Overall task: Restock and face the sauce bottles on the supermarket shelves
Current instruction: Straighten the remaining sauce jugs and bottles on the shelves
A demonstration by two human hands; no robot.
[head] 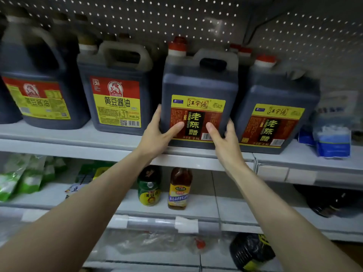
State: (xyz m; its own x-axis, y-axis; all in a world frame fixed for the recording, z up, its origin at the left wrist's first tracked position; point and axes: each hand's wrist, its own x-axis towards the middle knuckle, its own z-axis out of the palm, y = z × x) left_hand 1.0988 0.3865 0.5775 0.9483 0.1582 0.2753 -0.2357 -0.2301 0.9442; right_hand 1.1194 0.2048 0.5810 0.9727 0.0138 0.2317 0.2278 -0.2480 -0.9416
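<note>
Right now my left hand (157,132) and my right hand (224,138) are clamped on the lower corners of the vinegar jug (198,99), which stands on the upper shelf (117,142) between a yellow-labelled soy sauce jug (115,95) on its left and a second vinegar jug (275,107) just beside it on its right. My thumbs lie flat across the front label, and my fingers wrap round the sides toward the back, where I cannot see them. The jug is filled dark almost to its neck, so I judge it heavy, with liquid that will slosh and shift the weight if I tip it. The plastic walls look smooth and a little glossy, likely slippery, and probably give slightly under a squeeze. For sliding and squaring it on the shelf, this low two-sided grip suits well, since it keeps the base down and lets me turn the label forward. If I had to lift it clear, I would rather take the moulded handle (214,61) beside the red cap (177,47) with one hand and support the bottom with the other.
</note>
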